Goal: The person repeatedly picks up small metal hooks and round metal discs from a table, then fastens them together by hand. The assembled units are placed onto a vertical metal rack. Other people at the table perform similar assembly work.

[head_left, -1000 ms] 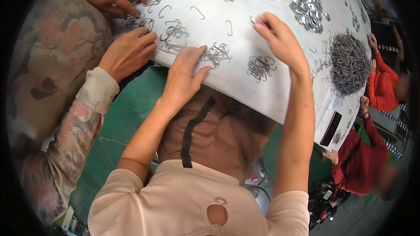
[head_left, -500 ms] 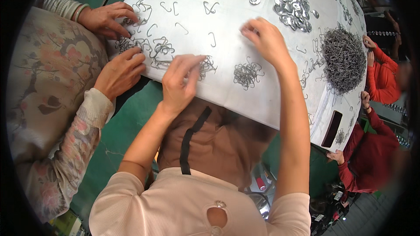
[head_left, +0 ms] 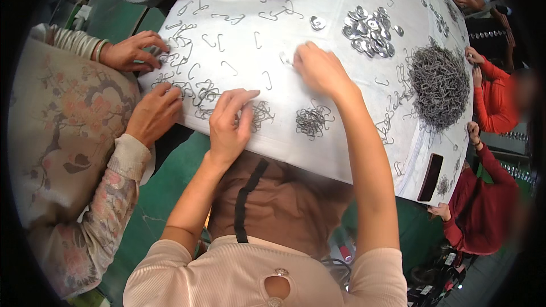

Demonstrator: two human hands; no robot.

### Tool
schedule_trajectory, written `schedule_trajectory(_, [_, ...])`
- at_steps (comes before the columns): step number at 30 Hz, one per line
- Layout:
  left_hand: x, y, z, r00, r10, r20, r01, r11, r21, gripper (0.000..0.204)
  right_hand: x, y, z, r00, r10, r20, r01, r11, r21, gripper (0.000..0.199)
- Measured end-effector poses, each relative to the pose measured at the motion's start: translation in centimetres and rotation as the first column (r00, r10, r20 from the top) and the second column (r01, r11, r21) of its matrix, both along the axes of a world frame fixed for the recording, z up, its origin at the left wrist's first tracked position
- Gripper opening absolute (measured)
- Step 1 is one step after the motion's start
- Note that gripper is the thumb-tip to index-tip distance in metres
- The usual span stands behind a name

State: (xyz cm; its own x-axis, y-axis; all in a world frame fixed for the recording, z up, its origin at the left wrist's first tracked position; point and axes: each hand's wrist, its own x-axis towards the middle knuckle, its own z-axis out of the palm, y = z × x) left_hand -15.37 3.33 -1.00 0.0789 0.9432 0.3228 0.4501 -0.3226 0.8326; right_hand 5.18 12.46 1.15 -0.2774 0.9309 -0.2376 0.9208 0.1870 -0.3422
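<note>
My right hand (head_left: 324, 71) is over the white tabletop, slightly blurred, fingers drawn together. A small shiny piece (head_left: 286, 58) shows at its fingertips, too smeared to name. My left hand (head_left: 230, 128) is near the table's front edge, fingers loosely bent and apart. Beside its thumb lies a small heap of bent wire hooks (head_left: 263, 116), partly hidden by the hand. To the right is another small heap of wire hooks (head_left: 311, 123). Single hooks lie beyond my hands, one of them (head_left: 268, 80) between the two.
A large dark mound of wire hooks (head_left: 439, 88) and a cluster of shiny round metal pieces (head_left: 369, 33) stand to the right. One round piece (head_left: 317, 23) lies apart. A black phone-like slab (head_left: 430, 177) is near the right corner. Co-workers' hands (head_left: 153, 115) work at left, far side and right.
The view has shifted, so the table sits lower. My right hand has moved slightly left, and a shiny piece now shows at its fingertips. A co-worker's hand has appeared at the far side.
</note>
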Motion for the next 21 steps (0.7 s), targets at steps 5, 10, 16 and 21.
schedule_trajectory(5, [1.1,-0.3,1.4,0.998,0.0,-0.069,0.004,0.998,0.066,0.027,4.9,-9.7,1.6,0.929,-0.192,-0.316,0.204,0.979,0.004,0.011])
schedule_trajectory(10, [5.4,-1.4,3.3,0.988,-0.15,-0.047,0.155,0.98,0.128,0.026,15.6,-12.4,-1.1,0.775,-0.584,-0.242,0.614,0.606,0.505,0.022])
schedule_trajectory(16, [9.0,-1.7,3.6,0.96,-0.279,-0.025,0.279,0.949,0.148,0.024,16.6,-13.3,-0.7,0.77,-0.638,-0.02,0.583,0.69,0.429,0.035])
schedule_trajectory(21, [13.2,0.2,5.1,0.928,-0.373,0.022,0.37,0.925,0.092,0.022,18.6,-7.3,-1.0,0.771,-0.563,-0.298,0.636,0.67,0.383,0.046])
